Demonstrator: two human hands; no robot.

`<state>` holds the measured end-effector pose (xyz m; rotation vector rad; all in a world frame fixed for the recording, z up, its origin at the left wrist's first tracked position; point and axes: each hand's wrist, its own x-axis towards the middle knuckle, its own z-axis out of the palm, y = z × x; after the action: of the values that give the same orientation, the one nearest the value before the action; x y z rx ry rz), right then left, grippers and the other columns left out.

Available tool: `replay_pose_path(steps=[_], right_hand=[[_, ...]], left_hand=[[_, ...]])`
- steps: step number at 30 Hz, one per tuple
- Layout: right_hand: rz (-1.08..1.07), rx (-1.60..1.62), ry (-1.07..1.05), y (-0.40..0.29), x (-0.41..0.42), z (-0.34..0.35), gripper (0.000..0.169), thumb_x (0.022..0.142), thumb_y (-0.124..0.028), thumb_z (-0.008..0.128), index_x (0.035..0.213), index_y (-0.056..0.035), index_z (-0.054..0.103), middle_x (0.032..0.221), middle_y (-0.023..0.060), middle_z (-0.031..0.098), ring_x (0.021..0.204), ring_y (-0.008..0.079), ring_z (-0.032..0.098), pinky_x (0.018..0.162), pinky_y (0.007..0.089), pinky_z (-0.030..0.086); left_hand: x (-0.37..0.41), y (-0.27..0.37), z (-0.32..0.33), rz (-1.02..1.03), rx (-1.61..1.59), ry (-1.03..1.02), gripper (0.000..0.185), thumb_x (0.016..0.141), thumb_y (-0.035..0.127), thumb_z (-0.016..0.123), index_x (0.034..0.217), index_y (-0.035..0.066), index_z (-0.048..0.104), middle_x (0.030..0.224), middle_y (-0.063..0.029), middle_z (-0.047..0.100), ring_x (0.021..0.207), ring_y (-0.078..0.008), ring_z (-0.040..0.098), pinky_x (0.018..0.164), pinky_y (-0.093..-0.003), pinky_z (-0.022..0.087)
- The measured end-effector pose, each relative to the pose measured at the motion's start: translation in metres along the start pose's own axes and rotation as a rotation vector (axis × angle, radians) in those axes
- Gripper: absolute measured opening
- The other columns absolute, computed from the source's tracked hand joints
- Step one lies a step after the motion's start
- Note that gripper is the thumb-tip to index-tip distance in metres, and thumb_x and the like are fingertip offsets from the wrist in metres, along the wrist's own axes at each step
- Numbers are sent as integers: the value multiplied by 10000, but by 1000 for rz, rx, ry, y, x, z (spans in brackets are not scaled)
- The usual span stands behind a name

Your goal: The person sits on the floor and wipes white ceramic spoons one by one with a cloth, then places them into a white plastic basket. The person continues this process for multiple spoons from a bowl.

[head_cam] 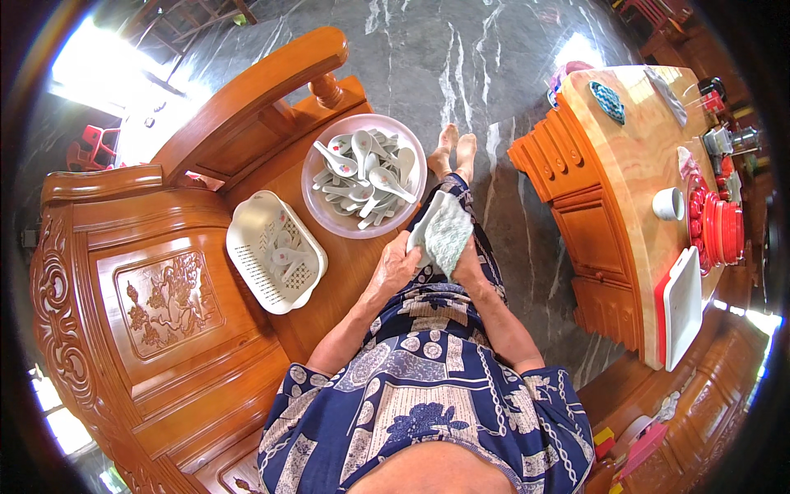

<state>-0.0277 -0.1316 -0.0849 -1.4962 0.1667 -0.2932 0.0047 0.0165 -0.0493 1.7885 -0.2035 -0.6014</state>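
Observation:
My left hand (398, 260) grips a white soup spoon (419, 238) over my lap. A pale green-and-white textured cloth (449, 236) is in my right hand (468, 267), pressed against the spoon and covering part of it. Just beyond my left hand, a round translucent plastic basin (310, 209) holds a heap of white soup spoons (361, 176), some with floral prints. To its left stands a white perforated plastic basket (242, 259) with several similar spoons (287, 256) at its bottom.
Basin and basket rest on a carved wooden bench (333, 290). On the right, a stone-topped wooden table (639, 160) bears a white cup (668, 204), red dishes (722, 231), a white tray (684, 309) and a blue patterned cloth (608, 102). Dark marbled floor (524, 247) lies between.

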Motion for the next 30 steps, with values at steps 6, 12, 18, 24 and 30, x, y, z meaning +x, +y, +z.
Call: replay_pose_path(steps=[6,12,18,24,30], right_hand=[[130,90,-105,-32,0,16,312,800,-64,615,1093,18,545,1017,101,592,913,184,563,820,298,450],[-26,-5,-87,-13,-10,14,397,771,-66,644,1131,22,503,981,113,597,897,205,568,807,309,454],[-56,3,-65,-22,-4,10,389,761,-39,667,1114,23,516,1011,88,600,905,169,559,806,304,454],[70,-9,33,-13,17,-3,278,789,-51,643,1046,0,550,895,44,607,775,110,567,702,252,477],[145,430,83,-22,37,-3,130,856,-51,573,980,-21,544,858,13,584,716,101,555,642,229,476]], left_hand=[[-1,8,-2,120,175,165,197,874,115,488,1025,-11,511,759,-174,573,673,-256,550,643,-359,440],[-1,2,-2,116,188,138,172,884,117,488,1006,-4,497,752,-172,570,669,-261,549,641,-362,438],[-4,-10,2,164,144,39,176,867,119,449,970,-11,507,725,-118,565,639,-196,535,609,-329,441],[-13,13,3,-177,-99,-160,274,833,180,468,989,-43,498,777,-139,579,646,-188,552,580,-322,455],[-22,20,8,-285,-328,-220,231,845,161,476,1034,36,521,594,33,451,431,-25,332,379,-190,242]])
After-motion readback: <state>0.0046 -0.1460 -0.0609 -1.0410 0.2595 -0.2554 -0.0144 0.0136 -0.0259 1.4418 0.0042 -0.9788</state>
